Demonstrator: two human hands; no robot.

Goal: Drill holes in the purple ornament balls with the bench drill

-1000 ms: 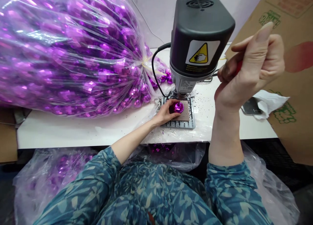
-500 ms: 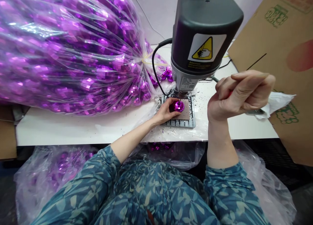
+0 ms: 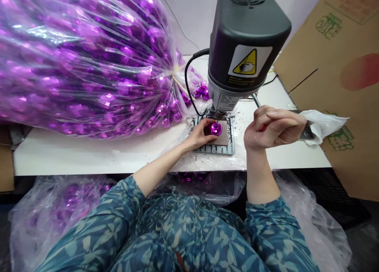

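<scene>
A small shiny purple mirror ball (image 3: 215, 129) is pinched between the thumb and fingers of my left hand (image 3: 199, 136). It rests on a brown board (image 3: 224, 138) on the slotted metal base (image 3: 231, 145) of a drill press (image 3: 247, 31), right under the chuck. My right hand (image 3: 271, 128) is closed round the drill press's lever (image 3: 256, 100), to the right of the motor housing; a bit of red shows between the fingers. Where the bit's tip meets the ball is too small to make out.
A large tied clear bag of purple mirror balls (image 3: 89, 66) fills the left of the white table (image 3: 118, 153). A cardboard box (image 3: 355, 118) stands at the right, with white tissue (image 3: 325, 124) near it. Dark shavings lie round the base. More bagged balls (image 3: 71, 201) are below the table edge.
My right hand has come down and a little left with the lever. My left hand still holds the ball in place under the chuck. The view has shifted slightly.
</scene>
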